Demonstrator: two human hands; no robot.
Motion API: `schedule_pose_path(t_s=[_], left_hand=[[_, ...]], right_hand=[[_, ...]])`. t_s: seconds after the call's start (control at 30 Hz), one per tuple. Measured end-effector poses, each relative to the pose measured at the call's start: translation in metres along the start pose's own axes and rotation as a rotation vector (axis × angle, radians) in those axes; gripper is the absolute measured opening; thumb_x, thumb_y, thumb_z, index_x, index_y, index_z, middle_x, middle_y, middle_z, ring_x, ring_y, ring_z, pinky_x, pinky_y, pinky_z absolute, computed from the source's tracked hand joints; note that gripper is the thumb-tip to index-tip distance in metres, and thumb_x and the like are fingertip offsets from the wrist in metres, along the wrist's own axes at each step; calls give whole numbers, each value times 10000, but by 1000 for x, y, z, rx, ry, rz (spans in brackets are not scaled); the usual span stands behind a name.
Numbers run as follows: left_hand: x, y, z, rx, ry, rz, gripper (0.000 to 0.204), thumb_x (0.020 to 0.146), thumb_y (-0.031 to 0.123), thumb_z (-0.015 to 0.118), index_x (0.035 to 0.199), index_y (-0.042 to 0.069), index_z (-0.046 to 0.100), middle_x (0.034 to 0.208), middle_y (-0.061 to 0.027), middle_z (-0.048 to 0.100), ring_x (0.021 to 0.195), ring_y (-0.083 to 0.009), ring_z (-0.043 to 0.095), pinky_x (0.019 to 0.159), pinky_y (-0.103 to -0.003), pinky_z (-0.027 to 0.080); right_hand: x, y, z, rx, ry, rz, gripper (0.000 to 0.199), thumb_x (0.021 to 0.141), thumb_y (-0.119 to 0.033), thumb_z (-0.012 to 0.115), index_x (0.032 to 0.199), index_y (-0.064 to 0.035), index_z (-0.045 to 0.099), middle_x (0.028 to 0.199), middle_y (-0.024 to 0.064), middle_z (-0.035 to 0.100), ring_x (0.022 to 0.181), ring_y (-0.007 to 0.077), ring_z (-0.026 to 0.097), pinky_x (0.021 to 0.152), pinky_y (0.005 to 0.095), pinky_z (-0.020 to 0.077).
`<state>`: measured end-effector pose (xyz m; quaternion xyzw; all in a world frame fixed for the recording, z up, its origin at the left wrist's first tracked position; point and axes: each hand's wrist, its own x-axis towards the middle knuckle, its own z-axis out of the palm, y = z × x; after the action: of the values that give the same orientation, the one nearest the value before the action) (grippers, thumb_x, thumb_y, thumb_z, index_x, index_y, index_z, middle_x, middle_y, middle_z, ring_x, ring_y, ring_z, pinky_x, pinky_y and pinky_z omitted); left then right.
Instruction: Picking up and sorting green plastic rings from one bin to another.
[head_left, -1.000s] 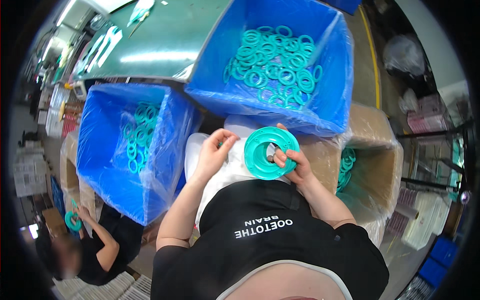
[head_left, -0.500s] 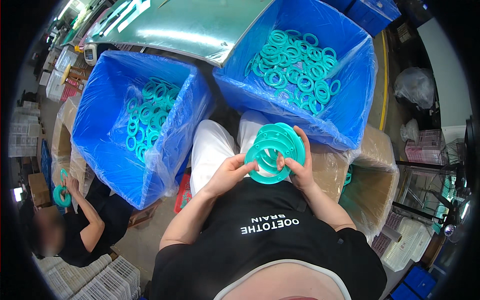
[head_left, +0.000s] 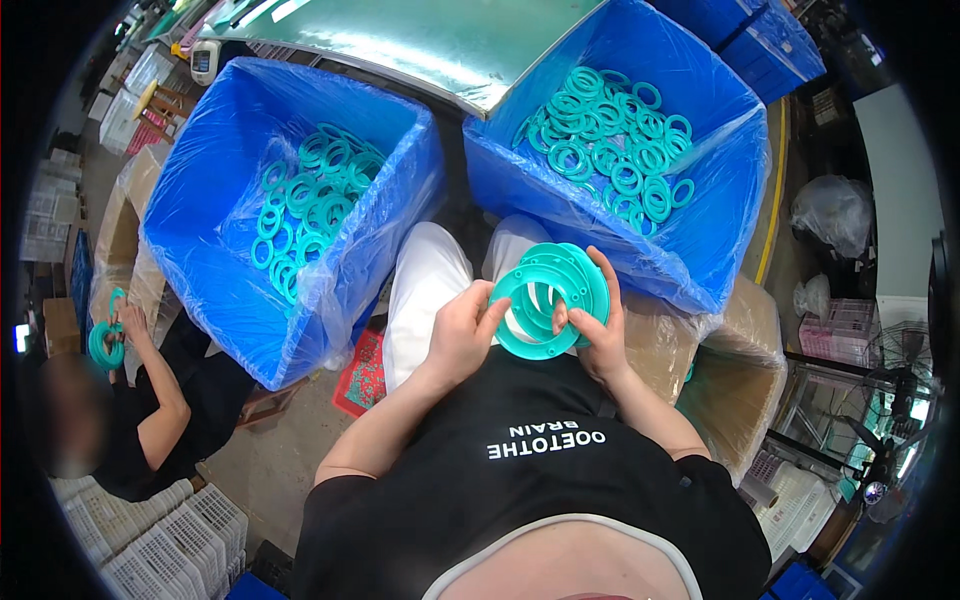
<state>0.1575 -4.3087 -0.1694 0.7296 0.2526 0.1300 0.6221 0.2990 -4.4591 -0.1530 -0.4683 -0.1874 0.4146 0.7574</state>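
Several teal plastic rings [head_left: 540, 347], stacked one behind another, are held above my lap. My right hand [head_left: 603, 335] is closed round the right side of the stack, its fingers behind and its thumb at the inner edge. At the left edge, my left hand [head_left: 462, 330] pinches the front ring between thumb and fingers. Ahead on the left, a blue bin [head_left: 215, 205] lined with clear plastic holds loose teal rings [head_left: 325, 212]. Ahead on the right, a second lined blue bin [head_left: 720, 105] holds more teal rings [head_left: 625, 175].
A green-topped table [head_left: 420, 50] stands beyond the bins. Plastic-lined cardboard [head_left: 750, 400] stands at my right. A red tray [head_left: 347, 400] with small teal bits lies on the floor by my left leg. At far left, another person's hand [head_left: 133, 322] holds teal rings.
My left hand has turned, and its fingers now grip the front ring's left edge, rather than reaching into the opening. The rings have shifted against each other. The view has shifted slightly.
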Motion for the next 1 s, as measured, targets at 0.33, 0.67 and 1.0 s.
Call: schedule_pose_path(t_s=[0.33, 0.67, 1.0], left_hand=[[8, 0, -31, -819, -57, -210, 184, 983, 156, 446, 944, 19, 563, 684, 11, 513, 545, -41, 351, 498, -191, 292], [14, 44, -18, -39, -157, 29, 191, 910, 169, 601, 905, -14, 656, 769, 8, 555, 728, -74, 503, 657, -233, 396], [10, 90, -38, -39, -568, -93, 114, 854, 86, 659, 891, -21, 670, 780, -13, 623, 719, -57, 552, 647, -230, 441]], right_hand=[[1, -20, -1, 88, -221, 6, 787, 760, -2, 616, 1436, -82, 222, 1157, 149, 525, 770, 185, 611, 658, 308, 521], [2, -16, -15, -147, -285, 133, 794, 711, -59, 650, 1415, -43, 283, 1279, 116, 470, 988, 195, 576, 720, 319, 519], [5, -42, 0, -145, -459, 318, 837, 665, 7, 622, 1425, -87, 285, 1233, 119, 487, 852, 180, 601, 687, 316, 528]])
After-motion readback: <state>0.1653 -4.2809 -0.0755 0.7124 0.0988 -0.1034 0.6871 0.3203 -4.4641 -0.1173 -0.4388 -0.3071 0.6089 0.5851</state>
